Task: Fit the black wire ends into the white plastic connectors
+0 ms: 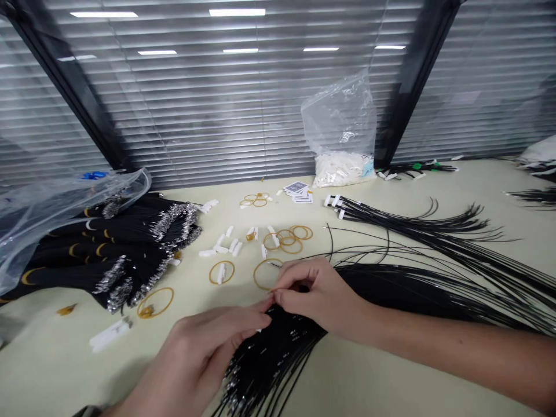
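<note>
My left hand [204, 347] is closed in a pinch, and a bit of a small white plastic connector shows beneath its thumb. Its fingertips meet those of my right hand [315, 292], also pinched; whatever lies between the right fingers is hidden. Under both hands spreads a thick bundle of thin black wires [278, 347] with shiny metal terminals at its near end. The bundle runs back to the right beneath my right forearm. A yellow rubber band [255, 278] lies beside my right fingertips, near a loose wire end.
Loose white connectors [223, 246] and rubber bands [290, 237] are scattered beyond the hands. Banded black wire bundles [130, 249] lie left, partly under clear plastic. Wires with white connectors [403, 226] lie right. A clear bag of white pieces [345, 168] stands by the blinds.
</note>
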The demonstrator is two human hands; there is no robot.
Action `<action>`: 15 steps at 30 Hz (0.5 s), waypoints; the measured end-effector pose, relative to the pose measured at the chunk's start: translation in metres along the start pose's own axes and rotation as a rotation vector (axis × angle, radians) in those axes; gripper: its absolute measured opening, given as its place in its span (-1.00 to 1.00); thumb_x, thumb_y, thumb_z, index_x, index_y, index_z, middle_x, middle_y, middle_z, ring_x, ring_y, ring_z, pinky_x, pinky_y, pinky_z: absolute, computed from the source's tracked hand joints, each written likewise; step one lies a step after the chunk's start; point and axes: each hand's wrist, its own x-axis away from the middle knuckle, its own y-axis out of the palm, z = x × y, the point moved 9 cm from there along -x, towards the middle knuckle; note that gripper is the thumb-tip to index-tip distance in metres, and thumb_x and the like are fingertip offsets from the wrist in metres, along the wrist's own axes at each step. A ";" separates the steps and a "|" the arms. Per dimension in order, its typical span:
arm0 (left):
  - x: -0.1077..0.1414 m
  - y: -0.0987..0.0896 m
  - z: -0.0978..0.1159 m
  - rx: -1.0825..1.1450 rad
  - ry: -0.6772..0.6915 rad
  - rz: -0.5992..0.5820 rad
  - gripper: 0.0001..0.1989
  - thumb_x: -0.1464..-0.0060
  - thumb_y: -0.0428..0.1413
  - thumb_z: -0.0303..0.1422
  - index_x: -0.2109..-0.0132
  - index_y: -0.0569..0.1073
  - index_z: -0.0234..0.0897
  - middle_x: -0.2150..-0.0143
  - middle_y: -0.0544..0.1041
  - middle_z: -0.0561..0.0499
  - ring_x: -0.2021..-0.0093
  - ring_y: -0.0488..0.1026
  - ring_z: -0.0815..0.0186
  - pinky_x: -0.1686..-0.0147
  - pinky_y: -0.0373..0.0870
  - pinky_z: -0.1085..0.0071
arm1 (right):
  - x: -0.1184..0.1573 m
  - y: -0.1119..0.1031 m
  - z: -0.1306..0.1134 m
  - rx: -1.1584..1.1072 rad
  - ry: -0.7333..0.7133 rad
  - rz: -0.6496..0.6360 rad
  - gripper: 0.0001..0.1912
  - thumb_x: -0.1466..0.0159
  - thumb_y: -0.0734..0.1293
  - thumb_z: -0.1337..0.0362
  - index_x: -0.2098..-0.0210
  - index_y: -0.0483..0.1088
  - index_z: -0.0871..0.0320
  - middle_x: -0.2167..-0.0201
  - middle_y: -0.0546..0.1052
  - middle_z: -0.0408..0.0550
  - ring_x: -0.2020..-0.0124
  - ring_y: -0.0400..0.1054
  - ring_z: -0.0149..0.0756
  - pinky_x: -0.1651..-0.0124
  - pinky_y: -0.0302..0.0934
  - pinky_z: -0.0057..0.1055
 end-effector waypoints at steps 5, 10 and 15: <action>-0.004 -0.012 -0.008 0.163 -0.087 0.094 -0.85 -0.11 0.10 -0.30 0.24 0.58 -0.05 0.13 0.60 0.08 0.12 0.53 0.28 0.18 0.46 0.56 | 0.000 0.004 0.000 -0.062 -0.007 -0.059 -0.84 -0.13 0.36 0.25 0.37 0.54 0.19 0.47 0.44 -0.12 0.43 0.24 -0.49 0.37 0.11 -0.50; -0.013 -0.009 -0.028 0.581 -0.235 0.082 -0.90 -0.02 0.21 -0.29 0.25 0.55 -0.10 0.30 0.61 0.11 0.24 0.53 0.42 0.25 0.41 0.67 | 0.000 0.004 -0.004 -0.007 -0.033 -0.054 -0.81 -0.14 0.37 0.20 0.35 0.53 0.20 0.46 0.41 -0.11 0.43 0.21 -0.49 0.39 0.08 -0.49; -0.013 -0.003 -0.034 0.720 -0.283 0.030 -0.85 0.01 0.24 -0.27 0.25 0.54 -0.15 0.33 0.60 0.09 0.26 0.50 0.45 0.26 0.38 0.68 | -0.001 0.004 -0.001 -0.045 0.000 -0.027 -0.83 -0.05 0.43 0.27 0.37 0.48 0.21 0.46 0.43 -0.14 0.46 0.22 -0.51 0.39 0.09 -0.51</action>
